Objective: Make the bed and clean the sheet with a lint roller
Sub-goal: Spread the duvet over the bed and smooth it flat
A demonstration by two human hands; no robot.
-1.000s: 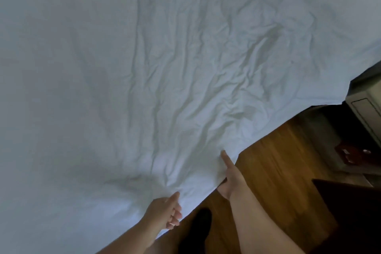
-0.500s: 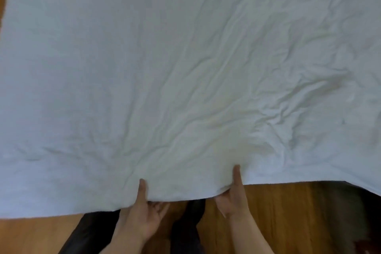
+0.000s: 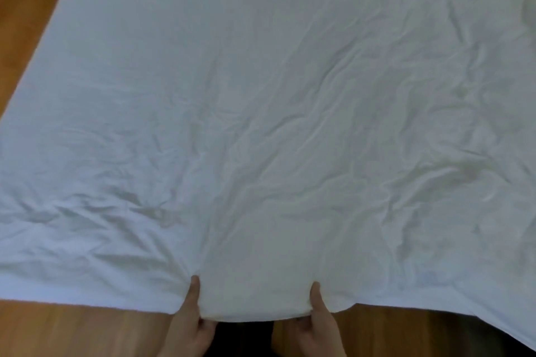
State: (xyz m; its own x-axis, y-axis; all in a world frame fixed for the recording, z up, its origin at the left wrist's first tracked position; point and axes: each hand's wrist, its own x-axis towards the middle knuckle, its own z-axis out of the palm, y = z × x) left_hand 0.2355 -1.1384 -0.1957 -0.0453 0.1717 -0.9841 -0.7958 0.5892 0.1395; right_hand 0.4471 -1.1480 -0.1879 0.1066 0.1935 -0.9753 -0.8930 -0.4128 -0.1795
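A large white wrinkled sheet (image 3: 261,124) covers the bed and fills most of the view. Its near edge hangs in front of me. My left hand (image 3: 190,324) pinches that edge, thumb on top of the cloth and fingers underneath. My right hand (image 3: 319,322) pinches the same edge a short way to the right, thumb on top as well. The strip of sheet between both hands is pulled smooth and taut. Creases fan out from both thumbs. No lint roller is in view.
Wooden floor (image 3: 72,330) runs below the sheet's near edge and shows again at the upper left (image 3: 26,3). A dark shape (image 3: 243,339), partly hidden, lies between my forearms. Heavier wrinkles sit on the right part of the sheet.
The view has swung from the bed's corner to face its near edge. Both hands moved closer together along the edge and now pinch it, pulling the sheet toward me.
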